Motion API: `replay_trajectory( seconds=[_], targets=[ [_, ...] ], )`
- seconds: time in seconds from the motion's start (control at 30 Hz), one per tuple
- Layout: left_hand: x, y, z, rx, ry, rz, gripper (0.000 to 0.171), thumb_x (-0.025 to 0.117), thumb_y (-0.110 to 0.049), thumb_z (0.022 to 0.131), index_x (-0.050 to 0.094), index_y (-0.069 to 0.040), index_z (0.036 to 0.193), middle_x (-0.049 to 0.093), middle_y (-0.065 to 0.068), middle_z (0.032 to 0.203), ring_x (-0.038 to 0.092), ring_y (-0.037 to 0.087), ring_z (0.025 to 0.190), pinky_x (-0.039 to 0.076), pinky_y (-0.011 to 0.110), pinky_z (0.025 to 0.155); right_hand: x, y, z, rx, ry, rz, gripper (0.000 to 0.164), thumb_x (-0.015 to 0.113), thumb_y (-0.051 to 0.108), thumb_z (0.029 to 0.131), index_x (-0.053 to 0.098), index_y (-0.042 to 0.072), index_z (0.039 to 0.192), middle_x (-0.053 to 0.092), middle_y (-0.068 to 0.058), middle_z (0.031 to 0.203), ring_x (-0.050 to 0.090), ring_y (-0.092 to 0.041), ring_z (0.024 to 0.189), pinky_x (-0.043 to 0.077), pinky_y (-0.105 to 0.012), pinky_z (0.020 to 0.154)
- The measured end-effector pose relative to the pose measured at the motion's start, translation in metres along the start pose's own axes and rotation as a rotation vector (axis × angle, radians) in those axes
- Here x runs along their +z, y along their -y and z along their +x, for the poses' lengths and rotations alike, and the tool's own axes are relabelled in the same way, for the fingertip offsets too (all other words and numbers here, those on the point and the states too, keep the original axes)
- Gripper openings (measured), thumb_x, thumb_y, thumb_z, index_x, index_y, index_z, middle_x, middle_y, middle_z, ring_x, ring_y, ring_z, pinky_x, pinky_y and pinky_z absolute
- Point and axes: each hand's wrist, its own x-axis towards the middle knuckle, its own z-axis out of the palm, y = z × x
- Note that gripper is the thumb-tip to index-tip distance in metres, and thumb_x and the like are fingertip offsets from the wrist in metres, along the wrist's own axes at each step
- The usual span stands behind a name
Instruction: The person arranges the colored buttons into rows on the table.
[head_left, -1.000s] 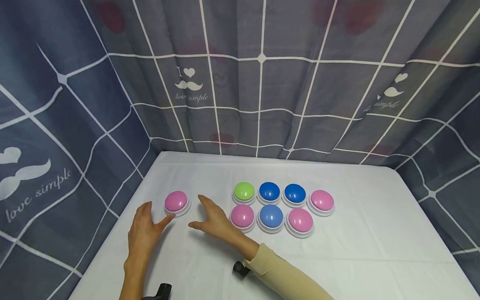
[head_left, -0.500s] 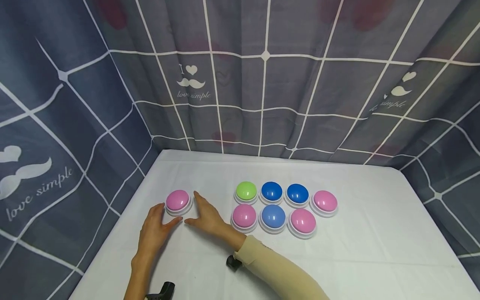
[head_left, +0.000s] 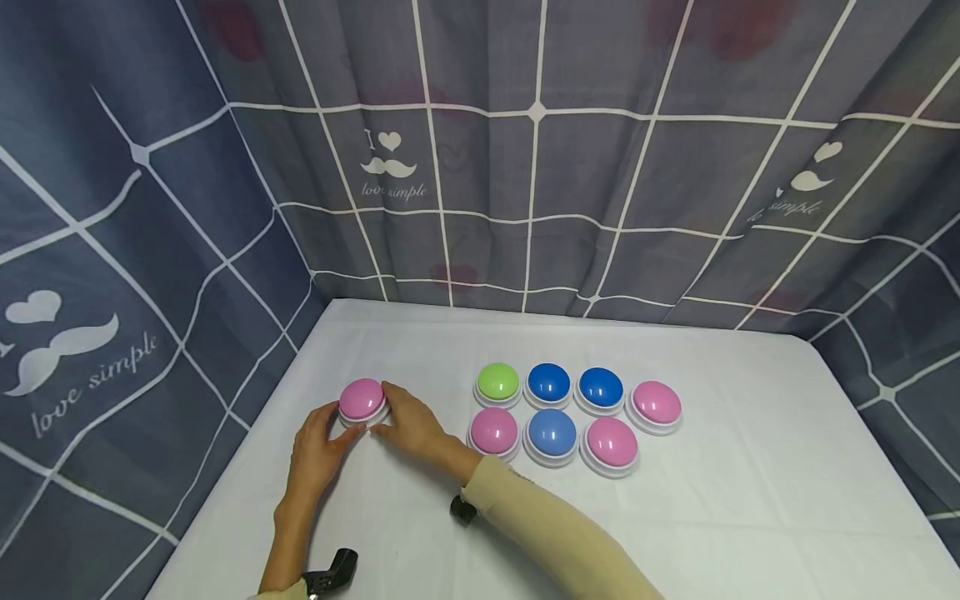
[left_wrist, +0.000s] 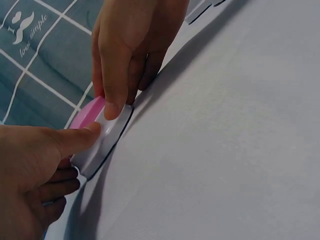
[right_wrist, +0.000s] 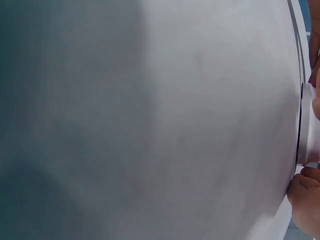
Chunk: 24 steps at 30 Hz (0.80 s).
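A pink push button [head_left: 362, 398] with a round white base sits at the left of the table in the head view. My left hand [head_left: 313, 454] holds its left side, and my right hand [head_left: 412, 429] holds the right side. In the left wrist view both thumbs lie on the front of the white base [left_wrist: 105, 142], while the other fingers reach around its sides. The base seems to rest on the cloth or just above it; I cannot tell which. Only part of the base [right_wrist: 308, 130] and some fingers show at the right edge of the right wrist view.
Right of my hands stand more buttons in two rows: a green one [head_left: 498, 381], two dark blue ones [head_left: 549, 382], a light blue one [head_left: 552, 432] and several pink ones [head_left: 612, 442]. A white cloth covers the table [head_left: 712, 517]. Grid-patterned curtains [head_left: 480, 167] surround it.
Both hands have closed in on the lone pink button from either side and now grip its base; a second ago they were apart from each other. The head view has shifted slightly.
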Motion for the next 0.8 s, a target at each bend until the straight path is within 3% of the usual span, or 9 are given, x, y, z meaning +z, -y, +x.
replay_trajectory(
  seconds=[0.17,0.37,0.6,0.8],
  targets=[
    [0.004,0.006,0.008,0.020,0.005,-0.063,0.068,0.077,-0.020,0.089,0.044,0.010,0.140,0.044,0.031,0.141,0.039,0.047,0.134,0.032,0.057,0.110,-0.003,-0.005,0.005,-0.002,0.005,0.008,0.069,0.074,0.020,0.091,0.041,-0.001,0.147,0.050,-0.013,0.146,0.046,-0.021,0.134,0.033,-0.027,0.111],
    [0.008,0.008,0.005,0.024,-0.026,-0.098,0.068,0.081,-0.020,0.085,0.048,0.008,0.138,0.048,0.029,0.139,0.043,0.045,0.132,0.036,0.054,0.108,-0.003,-0.007,0.003,-0.019,0.001,0.043,0.066,0.074,0.017,0.091,0.044,0.000,0.146,0.053,-0.012,0.143,0.049,-0.020,0.132,0.035,-0.026,0.110],
    [0.008,-0.003,0.004,0.078,-0.090,-0.122,0.063,0.085,-0.019,0.080,0.056,0.007,0.130,0.054,0.028,0.132,0.047,0.045,0.128,0.035,0.060,0.106,-0.009,-0.010,-0.002,0.026,-0.065,0.074,0.065,0.074,0.023,0.091,0.046,0.002,0.145,0.055,-0.010,0.142,0.050,-0.021,0.131,0.036,-0.028,0.109],
    [0.002,-0.016,0.005,0.152,-0.116,-0.136,0.062,0.088,-0.017,0.076,0.059,0.006,0.126,0.057,0.025,0.128,0.049,0.043,0.126,0.035,0.063,0.104,-0.017,-0.013,-0.009,-0.015,-0.125,0.128,0.066,0.075,0.023,0.090,0.046,0.001,0.145,0.055,-0.010,0.142,0.049,-0.020,0.132,0.035,-0.029,0.110]
  ],
)
